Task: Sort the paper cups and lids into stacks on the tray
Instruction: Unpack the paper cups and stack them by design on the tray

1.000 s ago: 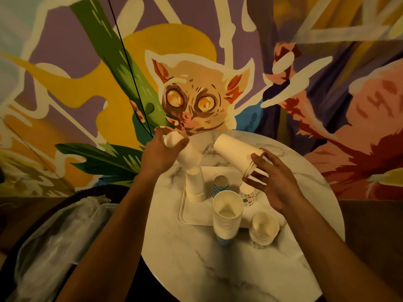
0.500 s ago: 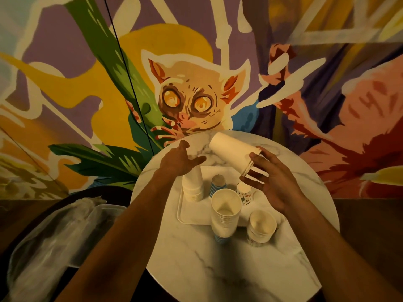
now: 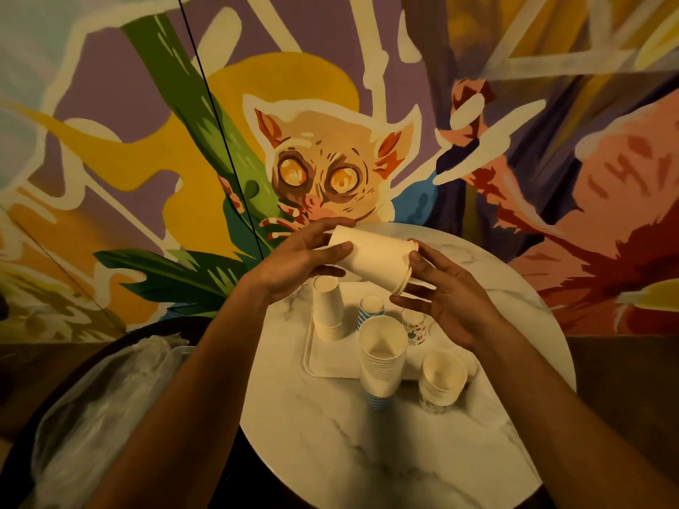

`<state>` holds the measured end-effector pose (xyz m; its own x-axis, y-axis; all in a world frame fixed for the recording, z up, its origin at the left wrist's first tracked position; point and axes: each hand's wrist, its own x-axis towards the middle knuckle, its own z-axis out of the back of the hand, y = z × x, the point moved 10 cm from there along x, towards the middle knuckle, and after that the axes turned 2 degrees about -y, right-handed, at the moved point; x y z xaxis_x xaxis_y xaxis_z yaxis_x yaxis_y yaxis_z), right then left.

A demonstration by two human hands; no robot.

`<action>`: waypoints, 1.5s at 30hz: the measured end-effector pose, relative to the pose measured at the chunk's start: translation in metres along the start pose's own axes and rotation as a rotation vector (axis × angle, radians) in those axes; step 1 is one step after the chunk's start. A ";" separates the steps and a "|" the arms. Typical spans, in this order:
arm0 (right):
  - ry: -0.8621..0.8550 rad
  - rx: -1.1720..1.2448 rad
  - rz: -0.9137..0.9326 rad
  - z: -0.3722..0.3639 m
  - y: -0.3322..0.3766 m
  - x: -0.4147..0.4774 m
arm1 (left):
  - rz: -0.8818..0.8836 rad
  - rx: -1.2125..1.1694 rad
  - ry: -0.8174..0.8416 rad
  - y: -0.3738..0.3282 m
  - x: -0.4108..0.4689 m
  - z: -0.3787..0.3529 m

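1. Paper cups (image 3: 371, 257), a nested white stack, lie sideways between both hands, likely held so to pull one cup off the closed end.
2. The left hand (image 3: 294, 268) wraps that end, fingers and thumb curled round it.
3. The right hand (image 3: 452, 306) pinches the rim end between thumb and forefinger; the other fingers splay, touching nothing, as far as dim light shows.
4. Beneath the fingers sits the tray (image 3: 312, 358) with an upturned white stack (image 3: 327, 310); a tall upright stack (image 3: 380, 358) stands nearer the wrists.

Café-like spot, bold painted animal mural (image 3: 323, 167), round marble table (image 3: 367, 453), stacks of paper cups (image 3: 380, 361)
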<state>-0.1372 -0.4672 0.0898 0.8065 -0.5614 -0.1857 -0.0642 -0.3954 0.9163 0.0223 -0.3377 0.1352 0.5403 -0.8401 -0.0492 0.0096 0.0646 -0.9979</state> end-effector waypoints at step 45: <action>-0.105 -0.188 0.117 0.033 -0.001 0.006 | 0.042 -0.219 -0.226 0.026 0.003 -0.024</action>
<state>-0.1522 -0.4943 0.0760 0.7341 -0.6715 -0.1010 -0.0352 -0.1861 0.9819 0.0034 -0.3513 0.1081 0.7101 -0.6963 -0.1046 -0.1853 -0.0415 -0.9818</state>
